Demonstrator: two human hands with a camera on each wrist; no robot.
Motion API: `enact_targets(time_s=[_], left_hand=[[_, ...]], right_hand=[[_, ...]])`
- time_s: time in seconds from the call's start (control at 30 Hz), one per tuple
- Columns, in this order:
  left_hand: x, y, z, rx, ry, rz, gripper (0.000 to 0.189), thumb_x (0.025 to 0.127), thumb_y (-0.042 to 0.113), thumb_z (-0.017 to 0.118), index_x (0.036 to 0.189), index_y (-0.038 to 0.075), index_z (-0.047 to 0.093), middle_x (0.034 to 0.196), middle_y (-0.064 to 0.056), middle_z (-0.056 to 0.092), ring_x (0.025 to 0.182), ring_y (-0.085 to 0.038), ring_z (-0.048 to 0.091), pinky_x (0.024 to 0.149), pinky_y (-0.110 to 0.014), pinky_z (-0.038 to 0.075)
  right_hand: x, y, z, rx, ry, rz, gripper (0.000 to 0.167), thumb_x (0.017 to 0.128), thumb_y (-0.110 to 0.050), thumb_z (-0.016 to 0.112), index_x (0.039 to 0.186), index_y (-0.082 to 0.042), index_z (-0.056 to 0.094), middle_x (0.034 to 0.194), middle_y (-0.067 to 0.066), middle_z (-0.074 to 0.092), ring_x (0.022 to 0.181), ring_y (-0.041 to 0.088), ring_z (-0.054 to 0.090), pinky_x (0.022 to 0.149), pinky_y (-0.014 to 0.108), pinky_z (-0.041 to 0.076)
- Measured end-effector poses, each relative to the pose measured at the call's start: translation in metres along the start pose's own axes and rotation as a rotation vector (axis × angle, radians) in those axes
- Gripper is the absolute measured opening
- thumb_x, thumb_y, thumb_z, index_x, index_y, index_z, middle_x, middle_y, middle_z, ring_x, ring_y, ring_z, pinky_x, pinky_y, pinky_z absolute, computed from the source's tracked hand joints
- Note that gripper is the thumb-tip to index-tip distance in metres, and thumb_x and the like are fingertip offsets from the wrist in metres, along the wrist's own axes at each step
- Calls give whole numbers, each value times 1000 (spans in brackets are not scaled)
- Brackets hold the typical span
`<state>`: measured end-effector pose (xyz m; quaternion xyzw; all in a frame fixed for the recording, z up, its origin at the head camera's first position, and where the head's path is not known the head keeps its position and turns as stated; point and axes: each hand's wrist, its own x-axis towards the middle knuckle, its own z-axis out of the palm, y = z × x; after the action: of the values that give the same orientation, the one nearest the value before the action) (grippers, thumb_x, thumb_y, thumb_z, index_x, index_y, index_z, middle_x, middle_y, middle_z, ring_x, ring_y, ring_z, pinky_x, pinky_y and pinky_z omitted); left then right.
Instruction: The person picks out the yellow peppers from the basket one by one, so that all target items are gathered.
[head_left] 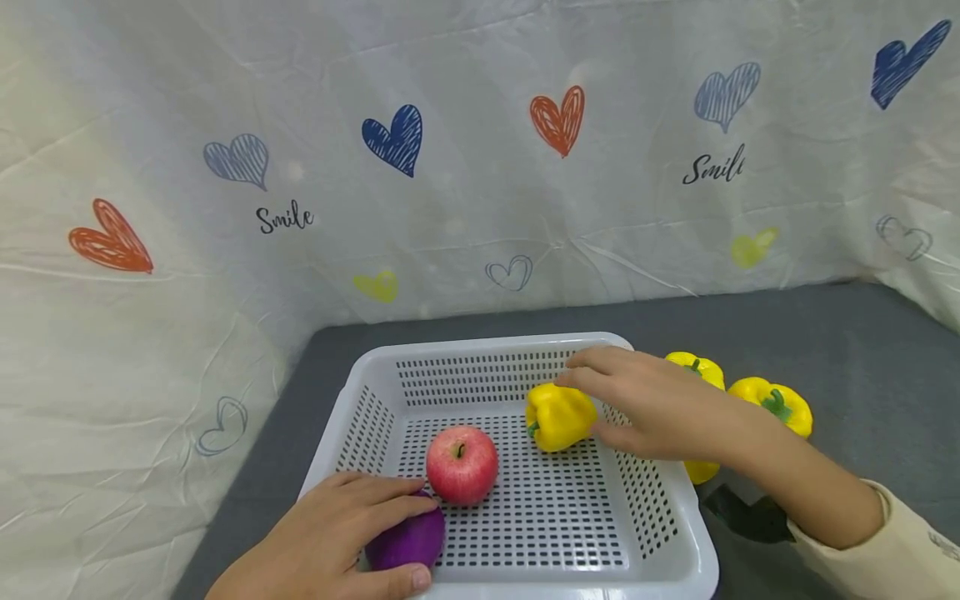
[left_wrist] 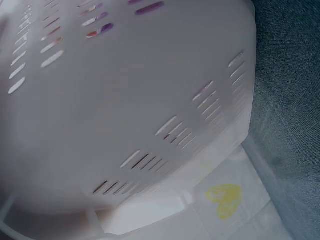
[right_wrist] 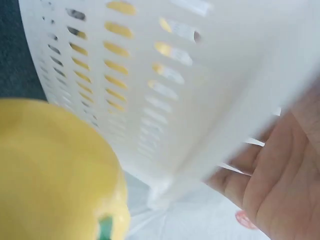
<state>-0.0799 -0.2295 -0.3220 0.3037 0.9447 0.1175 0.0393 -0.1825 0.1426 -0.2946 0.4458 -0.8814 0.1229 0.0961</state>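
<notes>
A light grey plastic basket with slotted walls stands on the table. In its near left corner, my left hand grips a smooth, rounded purple vegetable, fingers over the top and thumb on the near side; part of it is hidden. A red apple sits on the basket floor just beyond that hand. My right hand reaches over the basket's right wall, fingers spread around a yellow bell pepper, fingertips right at its upper edge. In the right wrist view the palm shows past the basket rim, fingers extended.
Outside the basket on the right lie more yellow bell peppers: one at the back, one further right and one partly hidden under the right forearm. A dark grey cloth covers the table. Behind hangs a white sheet with printed hearts.
</notes>
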Motion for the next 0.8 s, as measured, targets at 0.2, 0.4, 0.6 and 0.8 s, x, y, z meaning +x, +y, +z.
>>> enact_targets(time_s=[0.2,0.4,0.6,0.8], left_hand=[[0,-1,1,-2,6,4,52,91,68,53,135,41,61,136,19,56,121,-12,53,97,-53,43],[1,-1,0,-14,-14,-12,53,91,69,52,135,41,61,137,18,56,123,-13,53,98,-55,42],[1,-2,1,3,13,11,52,91,68,53,135,41,61,136,19,56,122,-12,53,98,-53,42],[1,-3,4,44,69,56,50,91,66,56,133,39,63,134,19,57,119,-10,54,95,-50,44]], right_hand=[[6,-3,12,8,-50,-13,58,83,-23,82,136,-17,61,138,6,56,123,27,54,93,48,52],[11,-5,22,15,-102,-31,65,79,-20,86,137,-18,58,141,9,53,124,31,54,94,52,50],[14,-7,30,38,-172,17,75,80,-21,85,146,-20,51,151,12,44,133,34,47,101,56,44],[19,-5,36,49,-221,64,82,81,-23,84,152,-23,44,159,12,33,141,35,37,106,57,39]])
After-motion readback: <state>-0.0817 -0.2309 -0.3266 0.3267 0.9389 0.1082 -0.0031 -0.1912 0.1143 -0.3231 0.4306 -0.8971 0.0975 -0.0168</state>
